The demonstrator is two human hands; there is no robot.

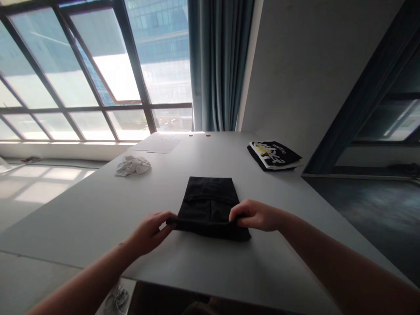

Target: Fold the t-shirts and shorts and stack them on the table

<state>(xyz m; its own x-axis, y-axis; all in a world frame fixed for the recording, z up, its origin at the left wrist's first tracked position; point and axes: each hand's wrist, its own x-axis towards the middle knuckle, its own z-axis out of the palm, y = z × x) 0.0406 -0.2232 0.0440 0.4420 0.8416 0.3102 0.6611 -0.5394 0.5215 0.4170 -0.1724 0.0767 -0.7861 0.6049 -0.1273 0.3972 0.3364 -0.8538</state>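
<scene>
A black folded garment [210,201] lies flat on the white table [164,262], straight in front of me. My left hand [151,232] pinches the left end of its near folded edge between thumb and fingers. At the right end of that edge, my right hand [254,214] grips the cloth with curled fingers. The edge between both hands looks slightly raised, and a layer of the cloth shows below it. Which kind of garment it is, I cannot tell.
A crumpled white cloth [133,166] sits at the table's left. Folded black and white printed clothes [275,155] are stacked at the back right. Flat pale sheets [162,145] lie at the far left. Behind are a blue curtain [219,65] and windows.
</scene>
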